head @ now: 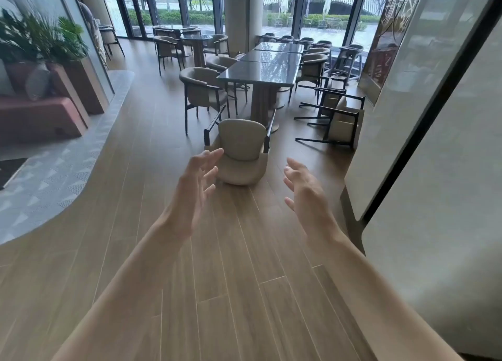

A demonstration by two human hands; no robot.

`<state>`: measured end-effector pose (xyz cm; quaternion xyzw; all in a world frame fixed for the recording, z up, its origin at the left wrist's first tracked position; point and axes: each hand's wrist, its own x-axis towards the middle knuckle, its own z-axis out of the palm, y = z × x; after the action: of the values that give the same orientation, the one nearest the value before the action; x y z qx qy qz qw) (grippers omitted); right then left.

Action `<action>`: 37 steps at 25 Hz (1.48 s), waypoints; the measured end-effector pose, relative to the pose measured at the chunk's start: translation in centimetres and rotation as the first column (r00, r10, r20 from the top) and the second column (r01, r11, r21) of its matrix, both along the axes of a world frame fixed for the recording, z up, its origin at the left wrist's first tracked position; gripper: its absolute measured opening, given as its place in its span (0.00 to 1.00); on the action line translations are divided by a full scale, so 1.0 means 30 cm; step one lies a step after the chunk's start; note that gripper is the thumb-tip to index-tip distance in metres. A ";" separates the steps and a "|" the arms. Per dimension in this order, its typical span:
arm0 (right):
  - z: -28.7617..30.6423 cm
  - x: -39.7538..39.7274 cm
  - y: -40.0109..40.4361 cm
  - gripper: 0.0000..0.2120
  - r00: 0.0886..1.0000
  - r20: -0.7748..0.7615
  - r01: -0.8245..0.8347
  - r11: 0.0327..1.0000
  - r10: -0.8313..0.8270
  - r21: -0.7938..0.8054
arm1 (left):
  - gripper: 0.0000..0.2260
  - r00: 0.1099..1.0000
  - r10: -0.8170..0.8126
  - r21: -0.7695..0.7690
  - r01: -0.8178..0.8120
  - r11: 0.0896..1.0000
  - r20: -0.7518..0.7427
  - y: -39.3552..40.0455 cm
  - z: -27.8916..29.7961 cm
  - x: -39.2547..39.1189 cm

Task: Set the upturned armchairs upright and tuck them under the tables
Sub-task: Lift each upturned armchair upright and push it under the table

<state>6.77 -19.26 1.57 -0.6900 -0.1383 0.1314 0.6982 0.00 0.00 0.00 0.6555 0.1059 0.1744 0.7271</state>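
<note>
Beige upholstery faces me: the nearest armchair (240,150) lies tipped over on the wooden floor (135,197), its padded back toward me and its dark legs pointing away at the long table (260,71). It sits just off the near end of that table, dead ahead of me, its length running straight from me to the table.

My left hand (197,187) and right hand (304,187) are both out in front, fingers spread wide and holding nothing, one to each side of the chair and not touching it. My left looks a shade nearer its edge.

I judge the lift should take both sides at once, tilting the back up toward me.

A second armchair (336,121) lies on its side off the table's near right corner, well apart from my hands.
</note>
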 end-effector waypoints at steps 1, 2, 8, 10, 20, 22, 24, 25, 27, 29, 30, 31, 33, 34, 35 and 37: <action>-0.003 0.018 0.021 0.22 1.000 0.001 -0.004 1.000 0.004 0.007 | 0.29 1.000 0.014 0.001 -0.014 1.000 0.008 0.016 -0.001 0.009; -0.006 0.037 0.045 0.21 1.000 -0.001 -0.006 1.000 0.006 0.004 | 0.27 1.000 0.020 -0.006 -0.019 1.000 0.009 0.037 -0.001 0.022; -0.005 0.154 0.279 0.18 0.998 -0.058 -0.006 0.999 0.008 0.044 | 0.22 1.000 0.003 -0.006 -0.003 1.000 0.008 0.236 0.009 0.134; -0.004 0.211 0.385 0.17 0.998 -0.060 0.015 0.998 -0.012 0.056 | 0.22 1.000 0.011 -0.001 -0.011 1.000 0.018 0.341 0.017 0.190; -0.025 0.463 0.832 0.14 0.986 -0.078 0.152 0.987 -0.147 0.058 | 0.27 1.000 -0.031 -0.021 0.031 0.999 -0.003 0.811 0.029 0.478; -0.041 0.511 0.898 0.12 0.983 -0.092 0.165 0.984 -0.159 0.063 | 0.29 0.999 -0.051 -0.014 0.051 0.999 -0.002 0.866 0.004 0.524; -0.060 0.567 0.967 0.12 0.979 -0.105 0.181 0.981 -0.174 0.068 | 0.31 0.999 -0.049 -0.011 0.049 0.999 -0.005 0.925 -0.019 0.580; -0.071 0.600 1.004 0.13 0.978 -0.104 0.186 0.980 -0.178 0.067 | 0.32 0.999 -0.044 -0.016 0.044 0.999 -0.013 0.960 -0.030 0.613; -0.094 0.677 1.079 0.15 0.979 -0.102 0.184 0.981 -0.178 0.055 | 0.33 0.999 -0.031 -0.026 0.030 0.999 -0.031 1.036 -0.053 0.691; -0.122 0.767 1.153 0.17 0.977 -0.116 0.183 0.982 -0.177 0.048 | 0.33 0.998 -0.041 -0.035 0.039 0.999 -0.046 1.105 -0.080 0.778; -0.135 0.810 1.184 0.18 0.976 -0.129 0.184 0.982 -0.176 0.048 | 0.33 0.997 -0.053 -0.035 0.051 0.998 -0.054 1.132 -0.090 0.820; -0.149 0.862 1.221 0.19 0.974 -0.144 0.186 0.981 -0.177 0.049 | 0.33 0.996 -0.067 -0.035 0.065 0.997 -0.065 1.162 -0.097 0.875; -0.174 0.975 1.297 0.21 0.969 -0.166 0.196 0.979 -0.185 0.056 | 0.35 0.993 -0.080 -0.028 0.078 0.997 -0.084 1.224 -0.101 0.998; -0.181 1.037 1.338 0.21 0.968 -0.168 0.198 0.979 -0.186 0.057 | 0.36 0.993 -0.078 -0.023 0.076 0.997 -0.088 1.258 -0.098 1.065; -0.188 1.115 1.387 0.20 0.969 -0.165 0.195 0.979 -0.183 0.055 | 0.36 0.994 -0.072 -0.017 0.071 0.997 -0.087 1.300 -0.097 1.145; -0.187 1.270 1.485 0.17 0.970 -0.166 0.188 0.981 -0.177 0.054 | 0.35 0.993 -0.068 -0.021 0.067 0.998 -0.096 1.383 -0.087 1.297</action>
<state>44.89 25.28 -4.05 -0.6625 -0.0223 0.1170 0.7396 38.90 41.50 -2.60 0.6598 0.1201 0.1170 0.7325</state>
